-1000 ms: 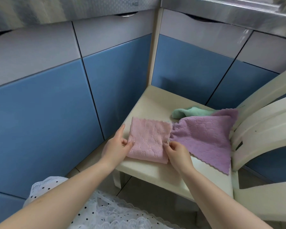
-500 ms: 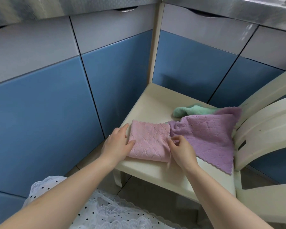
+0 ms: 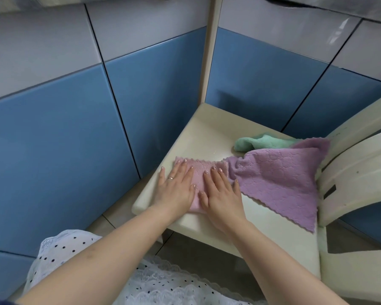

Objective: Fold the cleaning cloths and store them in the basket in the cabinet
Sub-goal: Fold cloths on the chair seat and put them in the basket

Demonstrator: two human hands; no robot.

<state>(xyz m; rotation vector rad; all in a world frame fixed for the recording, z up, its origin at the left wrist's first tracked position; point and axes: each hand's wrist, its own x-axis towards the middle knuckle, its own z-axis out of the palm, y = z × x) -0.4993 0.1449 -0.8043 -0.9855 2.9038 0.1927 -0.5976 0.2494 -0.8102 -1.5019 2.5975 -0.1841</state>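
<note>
A folded pink cloth [image 3: 199,175] lies on the near left corner of a cream chair seat [image 3: 209,137]. My left hand [image 3: 176,188] lies flat on the cloth's left half, fingers straight. My right hand [image 3: 222,192] presses flat on its right half beside it. A purple cloth [image 3: 279,181] lies spread out to the right, its left corner touching the pink cloth. A green cloth [image 3: 262,143] lies crumpled behind it, partly under the purple one. No basket is in view.
Closed blue and grey cabinet doors [image 3: 158,102] stand on the left and behind the chair, meeting at a corner. The chair's cream backrest [image 3: 359,172] rises at the right. My dotted white dress [image 3: 79,260] fills the bottom left.
Both hands left the pink cloth's side edges and now lie flat on top of it. The cloth looks narrower, folded over.
</note>
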